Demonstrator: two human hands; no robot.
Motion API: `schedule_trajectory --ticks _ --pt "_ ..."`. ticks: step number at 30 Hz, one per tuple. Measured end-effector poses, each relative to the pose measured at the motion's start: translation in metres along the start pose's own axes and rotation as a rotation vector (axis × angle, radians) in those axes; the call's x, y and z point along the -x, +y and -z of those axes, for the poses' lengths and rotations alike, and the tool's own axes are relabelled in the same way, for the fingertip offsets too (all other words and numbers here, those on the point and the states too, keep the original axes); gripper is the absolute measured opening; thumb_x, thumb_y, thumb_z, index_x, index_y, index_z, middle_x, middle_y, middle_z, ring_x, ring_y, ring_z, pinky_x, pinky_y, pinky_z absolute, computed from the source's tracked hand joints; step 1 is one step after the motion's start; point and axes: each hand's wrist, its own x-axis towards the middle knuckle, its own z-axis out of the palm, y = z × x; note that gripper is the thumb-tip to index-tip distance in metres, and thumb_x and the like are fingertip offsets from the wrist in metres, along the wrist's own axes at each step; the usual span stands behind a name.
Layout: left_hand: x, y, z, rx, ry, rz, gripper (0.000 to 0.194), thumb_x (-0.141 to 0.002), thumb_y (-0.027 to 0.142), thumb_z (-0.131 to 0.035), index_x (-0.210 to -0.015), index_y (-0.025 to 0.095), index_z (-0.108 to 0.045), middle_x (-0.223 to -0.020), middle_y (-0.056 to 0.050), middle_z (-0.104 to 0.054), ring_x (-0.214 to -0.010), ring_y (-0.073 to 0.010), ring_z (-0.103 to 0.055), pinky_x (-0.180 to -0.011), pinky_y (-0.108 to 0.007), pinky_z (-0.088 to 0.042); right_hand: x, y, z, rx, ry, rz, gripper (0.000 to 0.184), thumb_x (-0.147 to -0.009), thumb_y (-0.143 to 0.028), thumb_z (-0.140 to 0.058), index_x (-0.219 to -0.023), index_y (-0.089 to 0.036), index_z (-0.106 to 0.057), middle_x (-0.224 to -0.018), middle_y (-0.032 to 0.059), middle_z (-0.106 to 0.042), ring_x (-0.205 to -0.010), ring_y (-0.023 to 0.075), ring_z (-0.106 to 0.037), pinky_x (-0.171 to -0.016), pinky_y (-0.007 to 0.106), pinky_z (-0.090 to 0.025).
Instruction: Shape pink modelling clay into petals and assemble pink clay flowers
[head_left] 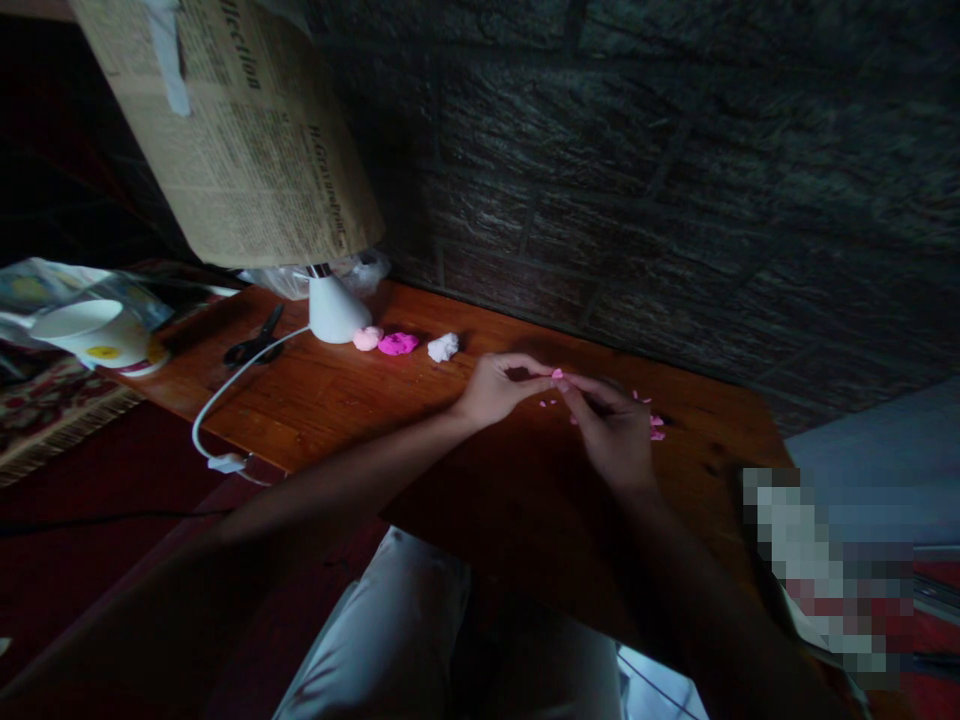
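Note:
A small piece of pink clay (557, 374) is pinched between the fingertips of both my hands, just above the wooden table. My left hand (491, 388) comes from the left with thumb and forefinger closed on it. From the other side my right hand (616, 430) grips the same piece with its fingertips. Small pink pieces (657, 428) lie on the table beyond my right hand, and tiny pink bits (547, 403) lie below the fingertips. To the left sit a white lump (443, 347), a magenta lump (398, 343) and a pale pink lump (367, 338).
A lamp base (337, 310) with a newsprint-patterned shade (255, 130) stands at the left, its white cable (217, 395) hanging over the table edge. Black scissors (255, 345) and a paper cup (112, 335) are further left. A dark brick wall (600, 180) rises behind the table (405, 300).

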Motion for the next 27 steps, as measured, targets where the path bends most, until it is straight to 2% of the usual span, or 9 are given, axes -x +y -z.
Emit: schedule_trajectory --ticks 3,6,9,14,18,24,27 --pt "0.0006 0.0026 -0.0003 -0.007 -0.020 0.024 0.019 -0.077 0.031 -0.082 -0.088 0.017 -0.079 -0.098 -0.007 -0.081 -0.092 -0.0183 -0.075 -0.092 -0.035 -0.059 0.0000 -0.0002 -0.0004 -0.018 0.025 -0.018 0.021 -0.084 -0.044 -0.074 -0.094 -0.026 -0.081 -0.095 0.0042 -0.076 -0.063 0.0148 -0.061 -0.057 0.031 -0.051" --pt "0.0005 0.0065 -0.0002 0.037 -0.066 0.033 0.018 -0.077 0.029 -0.082 -0.092 0.019 -0.080 -0.102 -0.006 -0.081 -0.095 -0.0183 -0.075 -0.094 -0.035 -0.058 -0.0011 0.0002 0.0004 -0.053 0.045 -0.098 0.026 -0.081 -0.048 -0.076 -0.092 -0.025 -0.080 -0.092 0.0039 -0.076 -0.062 0.0145 -0.060 -0.055 0.030 -0.050" --pt "-0.0002 0.0090 0.0002 0.081 -0.089 0.036 0.017 -0.078 0.026 -0.081 -0.093 0.018 -0.080 -0.102 -0.007 -0.081 -0.095 -0.0173 -0.075 -0.093 -0.034 -0.058 -0.0028 -0.0003 0.0016 -0.078 0.040 -0.173 0.030 -0.079 -0.051 -0.077 -0.091 -0.024 -0.080 -0.077 0.0015 -0.074 -0.056 0.0132 -0.057 -0.055 0.029 -0.049" --pt "-0.0014 0.0080 0.0007 0.089 -0.073 0.047 0.022 -0.077 0.029 -0.081 -0.095 0.017 -0.079 -0.104 -0.008 -0.080 -0.096 -0.0174 -0.074 -0.091 -0.033 -0.059 -0.0042 -0.0031 0.0023 -0.094 0.013 -0.192 0.032 -0.079 -0.052 -0.077 -0.092 -0.022 -0.078 -0.058 -0.0031 -0.062 -0.052 0.0126 -0.052 -0.053 0.028 -0.044" --pt "-0.0016 0.0081 0.0017 0.093 -0.089 0.058 0.024 -0.077 0.032 -0.082 -0.096 0.017 -0.079 -0.105 -0.008 -0.080 -0.094 -0.0170 -0.074 -0.088 -0.031 -0.058 -0.0043 -0.0046 0.0023 -0.102 0.015 -0.188 0.031 -0.079 -0.051 -0.077 -0.091 -0.023 -0.078 -0.058 -0.0034 -0.061 -0.051 0.0128 -0.052 -0.053 0.028 -0.043" --pt "-0.0024 0.0074 0.0026 0.161 -0.132 0.098 0.025 -0.079 0.035 -0.081 -0.096 0.017 -0.080 -0.097 -0.008 -0.080 -0.076 -0.0130 -0.070 -0.070 -0.026 -0.056 -0.0046 -0.0045 0.0025 -0.144 0.003 -0.187 0.029 -0.079 -0.048 -0.078 -0.092 -0.023 -0.078 -0.064 -0.0025 -0.065 -0.052 0.0115 -0.051 -0.054 0.028 -0.043" --pt "-0.0031 0.0041 0.0022 0.214 -0.126 0.131 0.030 -0.075 0.035 -0.084 -0.097 0.016 -0.079 -0.097 -0.008 -0.080 -0.078 -0.0134 -0.069 -0.070 -0.026 -0.055 -0.0047 -0.0039 0.0024 -0.154 -0.006 -0.188 0.030 -0.079 -0.049 -0.077 -0.092 -0.022 -0.078 -0.063 -0.0029 -0.064 -0.052 0.0112 -0.051 -0.053 0.027 -0.042"
